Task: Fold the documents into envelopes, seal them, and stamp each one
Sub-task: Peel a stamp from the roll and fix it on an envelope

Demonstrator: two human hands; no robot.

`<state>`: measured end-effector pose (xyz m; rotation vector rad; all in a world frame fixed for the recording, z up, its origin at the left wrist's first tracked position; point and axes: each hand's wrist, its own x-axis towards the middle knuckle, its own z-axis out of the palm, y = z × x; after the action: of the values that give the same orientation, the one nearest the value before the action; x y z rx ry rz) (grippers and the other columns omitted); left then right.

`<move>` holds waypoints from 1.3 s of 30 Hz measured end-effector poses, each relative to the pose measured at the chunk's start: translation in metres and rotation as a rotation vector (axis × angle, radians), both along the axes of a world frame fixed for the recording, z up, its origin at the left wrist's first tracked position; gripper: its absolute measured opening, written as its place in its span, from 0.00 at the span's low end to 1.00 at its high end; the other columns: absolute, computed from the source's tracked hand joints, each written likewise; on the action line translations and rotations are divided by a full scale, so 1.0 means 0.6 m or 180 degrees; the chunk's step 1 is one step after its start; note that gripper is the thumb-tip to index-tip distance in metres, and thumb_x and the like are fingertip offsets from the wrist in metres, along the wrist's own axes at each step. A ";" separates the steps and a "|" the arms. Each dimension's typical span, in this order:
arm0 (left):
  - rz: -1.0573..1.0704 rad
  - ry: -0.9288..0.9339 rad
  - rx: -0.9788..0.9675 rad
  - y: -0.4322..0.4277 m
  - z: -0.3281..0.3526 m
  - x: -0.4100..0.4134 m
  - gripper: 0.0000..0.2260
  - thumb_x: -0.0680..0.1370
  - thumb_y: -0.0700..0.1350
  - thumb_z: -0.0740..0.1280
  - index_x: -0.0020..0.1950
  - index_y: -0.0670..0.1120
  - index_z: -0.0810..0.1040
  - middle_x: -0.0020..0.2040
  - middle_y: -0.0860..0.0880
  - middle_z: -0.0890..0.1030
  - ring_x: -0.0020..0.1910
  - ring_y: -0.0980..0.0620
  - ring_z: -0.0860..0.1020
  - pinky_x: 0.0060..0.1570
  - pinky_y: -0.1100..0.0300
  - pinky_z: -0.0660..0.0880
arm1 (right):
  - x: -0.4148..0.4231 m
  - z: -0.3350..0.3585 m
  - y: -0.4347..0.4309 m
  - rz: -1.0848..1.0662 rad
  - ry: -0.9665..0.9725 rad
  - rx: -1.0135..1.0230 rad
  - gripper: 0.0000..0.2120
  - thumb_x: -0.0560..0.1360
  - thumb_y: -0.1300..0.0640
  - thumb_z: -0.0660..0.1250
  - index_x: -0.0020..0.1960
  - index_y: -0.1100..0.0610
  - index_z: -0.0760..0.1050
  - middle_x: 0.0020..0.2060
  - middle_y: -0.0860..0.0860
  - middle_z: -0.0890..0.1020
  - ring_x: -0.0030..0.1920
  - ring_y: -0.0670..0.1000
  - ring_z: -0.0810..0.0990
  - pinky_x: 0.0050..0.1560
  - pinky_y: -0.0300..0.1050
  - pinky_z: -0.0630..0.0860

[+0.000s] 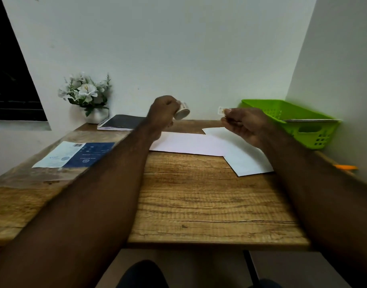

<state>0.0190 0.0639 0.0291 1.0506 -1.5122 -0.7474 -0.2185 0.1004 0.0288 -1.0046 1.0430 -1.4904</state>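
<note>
My left hand (165, 112) is raised above the far side of the table and grips a small white roll of stamps (182, 111). My right hand (243, 123) is held up to the right of it and pinches a single small stamp (221, 110) between thumb and fingertips. Below the hands a white envelope (188, 144) lies flat on the wooden table (199, 194). A second white envelope (247, 156) lies angled beside it, partly under my right hand.
A green plastic basket (292, 121) with flat paper in it stands at the far right. A spiral notebook (121, 122) and a pot of white flowers (87, 96) sit at the back left. A blue-and-white printed sheet (74, 154) lies left. An orange pen (345, 167) rests at the right edge.
</note>
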 end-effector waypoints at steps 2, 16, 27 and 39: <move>0.0004 -0.0377 0.0027 -0.005 -0.010 0.008 0.10 0.81 0.45 0.65 0.41 0.46 0.79 0.38 0.48 0.79 0.34 0.52 0.74 0.31 0.62 0.70 | -0.012 -0.007 -0.001 -0.0049 0.0027 0.0026 0.01 0.75 0.66 0.71 0.46 0.65 0.80 0.39 0.56 0.82 0.38 0.50 0.84 0.42 0.41 0.83; 0.1668 -0.3130 -0.0477 -0.019 -0.017 0.076 0.13 0.78 0.46 0.66 0.55 0.39 0.82 0.56 0.37 0.76 0.58 0.37 0.75 0.56 0.46 0.75 | 0.004 -0.023 0.001 -0.0290 0.0953 0.0413 0.05 0.74 0.61 0.73 0.49 0.62 0.81 0.43 0.55 0.85 0.38 0.52 0.84 0.39 0.42 0.82; 0.2196 -0.3037 0.0655 0.003 -0.013 0.097 0.20 0.78 0.46 0.69 0.67 0.40 0.72 0.67 0.38 0.71 0.69 0.37 0.66 0.64 0.44 0.68 | 0.014 -0.019 0.000 -0.0699 0.1393 0.0327 0.11 0.72 0.66 0.75 0.52 0.71 0.81 0.39 0.60 0.83 0.31 0.51 0.80 0.33 0.42 0.82; 0.2620 -0.2825 0.0965 -0.015 -0.007 0.119 0.20 0.76 0.42 0.70 0.67 0.41 0.74 0.68 0.39 0.73 0.69 0.36 0.68 0.66 0.40 0.68 | 0.023 -0.013 0.013 -0.0521 0.1513 0.0424 0.10 0.74 0.67 0.73 0.53 0.71 0.80 0.33 0.56 0.79 0.30 0.50 0.77 0.25 0.36 0.77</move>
<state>0.0906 0.0551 0.0249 2.2313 -1.4499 0.1317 -0.2046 0.1080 0.0209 -1.2330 1.5725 -1.3164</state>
